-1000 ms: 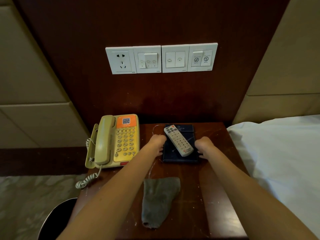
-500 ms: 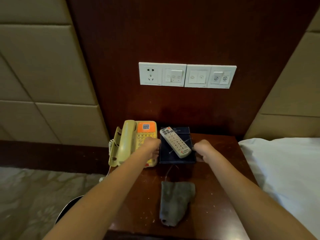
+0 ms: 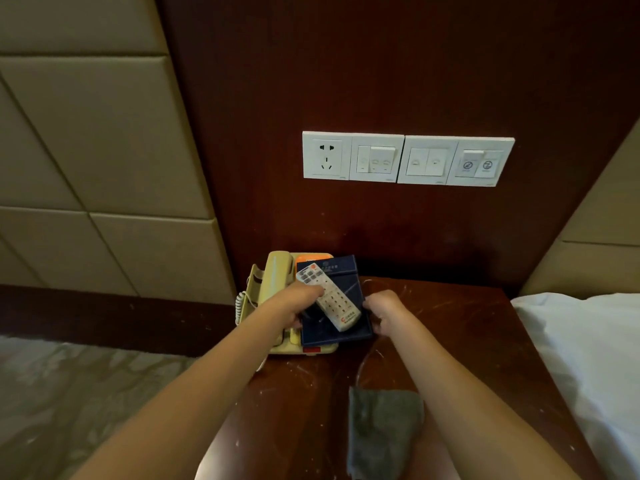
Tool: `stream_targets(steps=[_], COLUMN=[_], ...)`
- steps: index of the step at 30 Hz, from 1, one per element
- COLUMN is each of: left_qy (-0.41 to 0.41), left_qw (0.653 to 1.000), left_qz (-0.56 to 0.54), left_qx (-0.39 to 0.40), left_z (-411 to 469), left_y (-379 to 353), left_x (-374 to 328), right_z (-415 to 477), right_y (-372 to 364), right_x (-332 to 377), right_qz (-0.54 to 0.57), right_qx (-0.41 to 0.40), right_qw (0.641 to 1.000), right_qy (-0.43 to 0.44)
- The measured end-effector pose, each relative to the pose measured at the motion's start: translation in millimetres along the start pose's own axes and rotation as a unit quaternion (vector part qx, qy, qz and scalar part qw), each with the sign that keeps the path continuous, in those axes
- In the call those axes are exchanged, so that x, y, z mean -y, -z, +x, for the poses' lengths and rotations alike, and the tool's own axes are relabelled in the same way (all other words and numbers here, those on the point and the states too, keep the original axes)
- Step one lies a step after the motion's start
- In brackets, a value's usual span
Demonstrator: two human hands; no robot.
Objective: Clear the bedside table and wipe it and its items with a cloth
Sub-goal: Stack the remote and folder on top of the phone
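Note:
A dark blue tray (image 3: 341, 332) with a white remote (image 3: 329, 297) lying on it is held above the cream telephone (image 3: 273, 277), covering most of the keypad. My left hand (image 3: 296, 301) grips the tray's left edge, its thumb over the remote. My right hand (image 3: 384, 308) grips the tray's right edge. A grey cloth (image 3: 382, 431) lies crumpled on the dark wooden bedside table (image 3: 460, 327), near its front and between my forearms.
White wall switches and a socket (image 3: 408, 159) sit on the wood panel above the table. A bed with white sheets (image 3: 588, 358) borders the table on the right. Patterned floor (image 3: 69, 393) lies to the left.
Both hands have moved the tray with the remote leftwards, from the table surface onto the telephone. The camera has swung so the table sits further right.

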State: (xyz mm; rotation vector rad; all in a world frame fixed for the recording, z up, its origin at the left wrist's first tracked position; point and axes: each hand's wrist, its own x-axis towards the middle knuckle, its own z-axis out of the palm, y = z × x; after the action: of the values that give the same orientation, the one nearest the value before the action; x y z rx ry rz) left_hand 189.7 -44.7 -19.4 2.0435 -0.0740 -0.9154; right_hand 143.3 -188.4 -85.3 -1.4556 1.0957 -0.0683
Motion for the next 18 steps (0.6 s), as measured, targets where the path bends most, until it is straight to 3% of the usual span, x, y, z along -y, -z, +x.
stream_targets(steps=[4,8,13,18], left_qy=[-0.122,-0.233,-0.215,-0.156], left_qw=[0.985,0.894,0.869,0.882], left_qz=[0.105,0.265,0.327,0.329], left_qx=[-0.059,-0.276,-0.303,-0.3], left_z=[7.5,7.0,8.3,14.9], left_y=[4.6,7.1,11.9,21.5], left_x=[3.6,38.9,108.6,143.6], right_z=[3.2,1.6,-11.7,-17.9], right_y=[-14.4,-30.3,-32.5,-40.3], right_x=[-8.0,-13.9,-20.2,-25.7], right_qz=[0.033,0.026,0.006,0.042], right_qx=[0.022,-0.01,-0.008,0.054], right_qw=[0.999,1.0,0.998,0.996], right_qy=[-0.02,0.01,0.057,0.055])
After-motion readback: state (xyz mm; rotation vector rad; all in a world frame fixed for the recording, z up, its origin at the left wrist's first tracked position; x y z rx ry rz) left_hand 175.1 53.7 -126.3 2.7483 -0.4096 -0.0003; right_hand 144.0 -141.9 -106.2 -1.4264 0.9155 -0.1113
